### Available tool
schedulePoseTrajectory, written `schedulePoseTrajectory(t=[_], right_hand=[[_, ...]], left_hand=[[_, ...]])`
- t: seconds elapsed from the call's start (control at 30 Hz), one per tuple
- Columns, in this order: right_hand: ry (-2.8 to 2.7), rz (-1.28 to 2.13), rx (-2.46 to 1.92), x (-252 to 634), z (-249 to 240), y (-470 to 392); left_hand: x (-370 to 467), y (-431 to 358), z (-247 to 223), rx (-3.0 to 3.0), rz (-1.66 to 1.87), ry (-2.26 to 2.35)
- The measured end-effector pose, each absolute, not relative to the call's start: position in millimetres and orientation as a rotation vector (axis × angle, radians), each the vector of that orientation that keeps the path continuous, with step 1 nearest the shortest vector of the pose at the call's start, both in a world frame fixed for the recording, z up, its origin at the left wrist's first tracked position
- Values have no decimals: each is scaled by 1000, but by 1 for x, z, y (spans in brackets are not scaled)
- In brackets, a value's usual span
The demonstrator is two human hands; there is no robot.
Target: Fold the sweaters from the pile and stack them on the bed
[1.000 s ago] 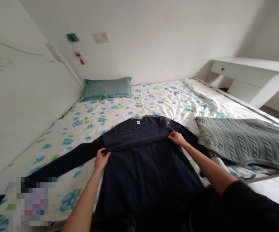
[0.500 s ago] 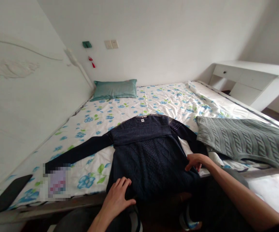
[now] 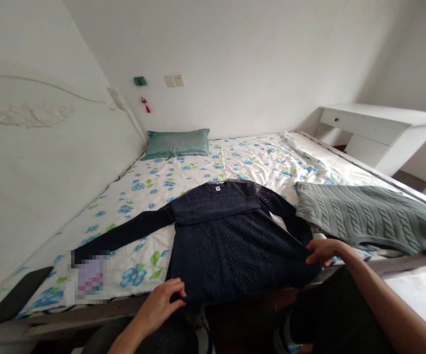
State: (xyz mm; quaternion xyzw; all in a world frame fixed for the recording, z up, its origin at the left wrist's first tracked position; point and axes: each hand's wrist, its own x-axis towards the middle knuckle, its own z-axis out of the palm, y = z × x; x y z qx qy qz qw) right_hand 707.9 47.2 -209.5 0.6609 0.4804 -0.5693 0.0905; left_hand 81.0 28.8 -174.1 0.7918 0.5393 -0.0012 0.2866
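A dark navy knit sweater (image 3: 228, 246) lies spread on the bed, its collar away from me and its lower hem at the bed's near edge. One sleeve stretches out to the left; the other bends down on the right. My right hand (image 3: 325, 251) pinches the sweater's lower right side and draws the cloth outward. At the lower left corner of the hem, my left hand (image 3: 163, 304) has its fingers and thumb curled around the dark edge. A grey cable-knit garment (image 3: 368, 214) lies to the right, beside the bent sleeve.
The bed wears a floral sheet (image 3: 134, 275). A green pillow (image 3: 178, 143) rests against the far wall. On the left are a black flat object (image 3: 17, 297) and a blurred-out patch (image 3: 90, 276) by the sleeve's cuff. A white desk (image 3: 364, 129) stands beyond the bed's right side.
My right hand has moved right, pulling the sweater's lower side outward and widening the hem. My left hand has shifted slightly left, and its spread fingers have curled in at the hem.
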Motion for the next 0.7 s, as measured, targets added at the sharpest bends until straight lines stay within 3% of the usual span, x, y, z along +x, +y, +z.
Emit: schedulePoseTrajectory(t=[0.17,0.23,0.47,0.7], right_hand=[[1368,-1624,1928,695,-233,64],[1428,-1576,1979,690,-243,77],[1904,-1546,2320,681,-249,150],[2158,-1333,2619,651,-252,253]], left_hand=[[59,55,-173,1928,-323,1314],[55,82,-174,1838,-291,1293],[50,220,-192,1455,755,1724],[56,297,-220,718,986,1563]])
